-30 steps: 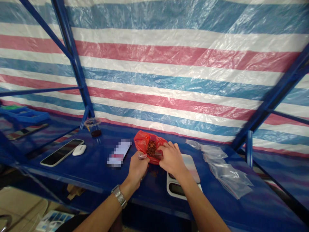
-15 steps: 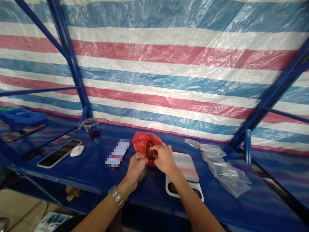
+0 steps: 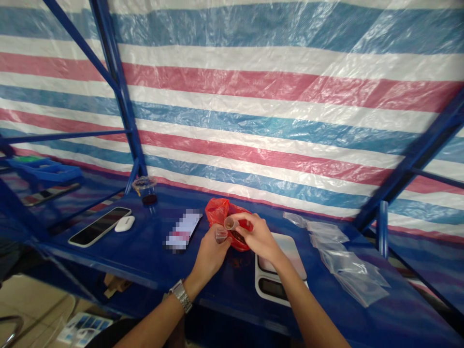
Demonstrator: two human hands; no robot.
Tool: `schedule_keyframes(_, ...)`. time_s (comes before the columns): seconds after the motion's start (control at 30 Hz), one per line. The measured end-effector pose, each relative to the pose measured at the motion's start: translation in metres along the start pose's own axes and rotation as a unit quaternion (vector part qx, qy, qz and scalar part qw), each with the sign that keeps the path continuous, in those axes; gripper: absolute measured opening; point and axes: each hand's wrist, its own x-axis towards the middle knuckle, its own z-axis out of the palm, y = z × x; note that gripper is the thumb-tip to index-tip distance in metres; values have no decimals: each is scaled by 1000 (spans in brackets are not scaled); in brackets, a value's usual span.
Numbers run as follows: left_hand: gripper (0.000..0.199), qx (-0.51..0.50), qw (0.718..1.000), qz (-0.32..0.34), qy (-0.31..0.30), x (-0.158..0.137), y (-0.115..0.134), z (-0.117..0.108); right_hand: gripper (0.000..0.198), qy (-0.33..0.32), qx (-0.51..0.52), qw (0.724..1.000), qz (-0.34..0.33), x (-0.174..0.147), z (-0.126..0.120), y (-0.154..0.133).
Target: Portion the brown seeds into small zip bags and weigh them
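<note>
A red plastic bag (image 3: 216, 210) stands on the blue table, its mouth open and small dark reddish-brown pieces (image 3: 238, 237) inside. Over that mouth, my right hand (image 3: 258, 237) grips a small clear plastic cup (image 3: 229, 223) tipped toward the left, with a little brown matter in it. My left hand (image 3: 211, 253) is closed round a small clear plastic bag (image 3: 221, 235), whose open top sits right beside the cup. Partly under my right forearm lies a white kitchen scale (image 3: 266, 288) with a shiny plate.
Several clear zip bags (image 3: 353, 266) lie in an overlapping row on the right. To the left are a phone with a lit, blurred screen (image 3: 184, 229), a dark phone (image 3: 99, 227), a white earbud case (image 3: 124, 224) and a plastic cup of dark liquid (image 3: 148, 193). Blue posts (image 3: 125, 104) frame the table.
My right hand has come up out of the red bag, bringing the small cup to the clear bag's opening. My left hand has turned slightly. The whole view has shifted a little.
</note>
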Motion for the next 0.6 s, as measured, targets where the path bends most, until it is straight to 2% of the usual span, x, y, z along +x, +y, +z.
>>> schedule_keyframes(0.13,13,18,1000,0,0,1,-2,-1,39,16,-39,996,-82,-5,4,-9)
schedule_keyframes(0.33,17,15,1000,9,-5,2,-2,0,38,43,-103,974,-197,-10,3,-15)
schedule_keyframes(0.47,25,1,1000,17,-13,1,-1,1,44,42,-125,966,-224,-12,4,-17)
schedule_keyframes(0.6,29,-12,1000,18,-17,2,-2,1,41,47,-114,969,-213,-12,6,-15)
